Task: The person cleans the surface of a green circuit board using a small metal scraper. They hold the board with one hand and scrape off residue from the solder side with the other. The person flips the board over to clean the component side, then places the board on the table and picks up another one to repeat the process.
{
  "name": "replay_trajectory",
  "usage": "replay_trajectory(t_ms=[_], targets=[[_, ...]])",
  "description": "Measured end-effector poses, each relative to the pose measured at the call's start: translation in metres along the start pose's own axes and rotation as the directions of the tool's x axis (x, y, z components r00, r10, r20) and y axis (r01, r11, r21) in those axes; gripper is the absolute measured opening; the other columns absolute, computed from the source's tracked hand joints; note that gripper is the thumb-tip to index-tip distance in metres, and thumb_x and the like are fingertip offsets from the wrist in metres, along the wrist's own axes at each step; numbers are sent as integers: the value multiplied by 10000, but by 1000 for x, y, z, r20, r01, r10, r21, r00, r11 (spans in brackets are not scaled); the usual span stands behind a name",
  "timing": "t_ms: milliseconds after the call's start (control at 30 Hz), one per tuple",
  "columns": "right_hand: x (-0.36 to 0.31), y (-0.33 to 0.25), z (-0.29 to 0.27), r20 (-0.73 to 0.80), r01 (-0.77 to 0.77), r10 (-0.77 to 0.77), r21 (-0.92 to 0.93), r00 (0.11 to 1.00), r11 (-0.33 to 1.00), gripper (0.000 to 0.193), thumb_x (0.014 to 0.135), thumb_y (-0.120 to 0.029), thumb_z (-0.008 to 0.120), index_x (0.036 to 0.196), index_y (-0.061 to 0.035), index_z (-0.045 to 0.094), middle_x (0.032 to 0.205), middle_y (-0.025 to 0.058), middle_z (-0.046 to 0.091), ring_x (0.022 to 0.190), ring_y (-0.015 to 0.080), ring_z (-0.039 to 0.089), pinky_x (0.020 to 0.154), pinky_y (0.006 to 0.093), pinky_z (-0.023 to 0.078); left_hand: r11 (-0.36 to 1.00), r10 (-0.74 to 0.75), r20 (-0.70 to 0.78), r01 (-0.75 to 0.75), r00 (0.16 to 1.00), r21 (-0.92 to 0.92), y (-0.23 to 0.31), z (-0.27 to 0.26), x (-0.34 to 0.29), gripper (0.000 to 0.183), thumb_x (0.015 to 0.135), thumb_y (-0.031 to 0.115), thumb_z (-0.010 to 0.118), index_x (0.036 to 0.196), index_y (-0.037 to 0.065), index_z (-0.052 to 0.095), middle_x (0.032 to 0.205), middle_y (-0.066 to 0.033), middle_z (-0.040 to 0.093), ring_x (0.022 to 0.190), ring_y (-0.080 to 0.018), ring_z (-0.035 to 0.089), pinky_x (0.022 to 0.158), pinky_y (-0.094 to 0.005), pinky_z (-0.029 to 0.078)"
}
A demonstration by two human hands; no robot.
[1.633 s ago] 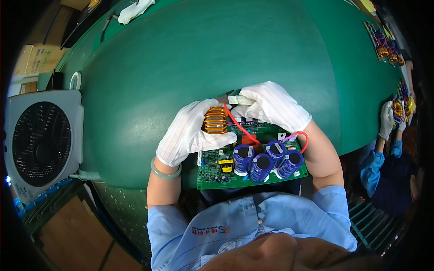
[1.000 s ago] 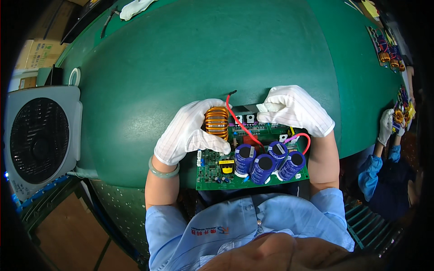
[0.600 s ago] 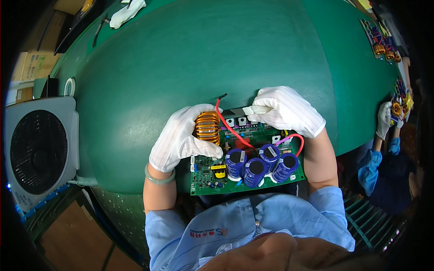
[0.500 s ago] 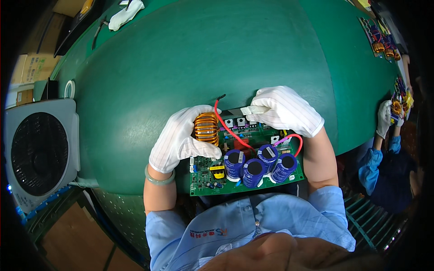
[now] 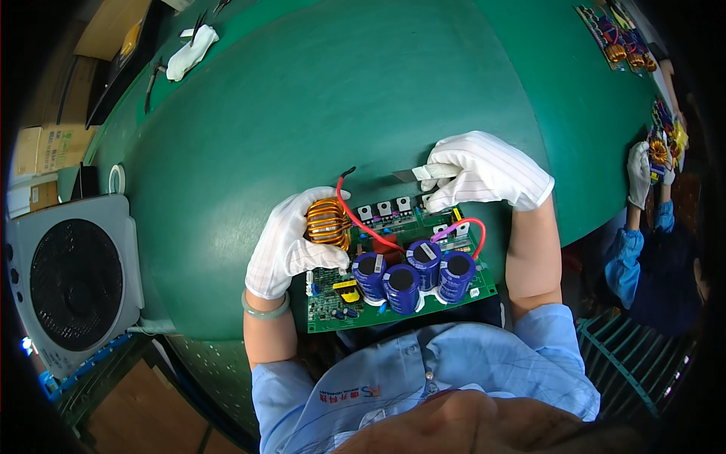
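A green circuit board [image 5: 435, 306] is held tilted over the table's near edge, in front of my chest. It carries several blue capacitors [image 5: 401, 286], a row of transistors along its far edge, and a loose red wire [image 5: 353, 212] with a black end. My white-gloved left hand [image 5: 281, 240] is closed around the copper-wound coil [image 5: 328, 222] at the board's left side. Between the thumb and fingers of my gloved right hand [image 5: 491, 170] is a knife blade [image 5: 432, 173] wrapped in white. Its bare dark tip points left, beyond the transistors and apart from them.
A grey fan [image 5: 76, 272] stands at the left, near a white ring [image 5: 116, 180]. Pliers [image 5: 153, 82] and a white cloth bundle [image 5: 192, 53] lie far left. At the right, a co-worker's gloved hands [image 5: 639, 174] hold another board; more boards [image 5: 616, 47] lie beyond.
My right hand has drawn the blade away from the board's far edge, up and to the right. The board and my left hand have shifted slightly left in view.
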State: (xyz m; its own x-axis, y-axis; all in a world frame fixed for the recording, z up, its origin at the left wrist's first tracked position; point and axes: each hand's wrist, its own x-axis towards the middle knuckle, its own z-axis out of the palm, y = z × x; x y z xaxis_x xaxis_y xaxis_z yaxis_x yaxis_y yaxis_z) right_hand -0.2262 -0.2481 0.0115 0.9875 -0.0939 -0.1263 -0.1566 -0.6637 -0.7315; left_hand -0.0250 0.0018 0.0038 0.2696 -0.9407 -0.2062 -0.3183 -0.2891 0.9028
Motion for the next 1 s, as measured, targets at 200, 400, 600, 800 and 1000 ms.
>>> replay_trajectory(t_ms=[200,400,600,800,1000], targets=[[-1,0,0,-4,-148,148,-69,989,987,510,721,-467,822,717,-22,572,677,162,554,640,356,551,568,443,389,998,49,1,-49,999,-49,-3,1,1,884,570,624,876,1160,16,622,1010,-129,692,913,-271,680,840,-364,524],[2,5,5,-31,-191,188,-108,982,976,529,726,-450,818,684,10,559,654,221,539,614,418,525,542,473,374,990,-3,-12,1,1000,-143,-6,4,-2,866,632,616,869,1178,-9,621,979,-98,685,881,-201,670,819,-331,528],[1,-7,-3,14,-357,362,-129,932,925,562,717,-498,812,689,17,587,659,223,563,644,426,561,564,485,403,997,16,1,-16,1000,-80,-4,3,-2,828,649,591,870,1176,2,625,955,-88,676,873,-196,666,813,-325,523],[0,3,1,-4,-279,281,-142,960,950,552,727,-511,803,709,4,604,674,212,579,641,414,573,565,485,403,990,2,1,-2,1000,-142,-4,4,-1,718,685,473,880,1174,8,632,941,-86,691,848,-185,679,800,-311,538],[-1,-14,13,-120,-10,44,268,992,963,514,786,-373,807,654,-37,442,622,117,506,556,293,414,518,397,371,989,62,-61,-69,996,-130,-6,2,-7,661,673,375,897,1159,7,642,930,-70,704,824,-166,688,788,-312,554]])
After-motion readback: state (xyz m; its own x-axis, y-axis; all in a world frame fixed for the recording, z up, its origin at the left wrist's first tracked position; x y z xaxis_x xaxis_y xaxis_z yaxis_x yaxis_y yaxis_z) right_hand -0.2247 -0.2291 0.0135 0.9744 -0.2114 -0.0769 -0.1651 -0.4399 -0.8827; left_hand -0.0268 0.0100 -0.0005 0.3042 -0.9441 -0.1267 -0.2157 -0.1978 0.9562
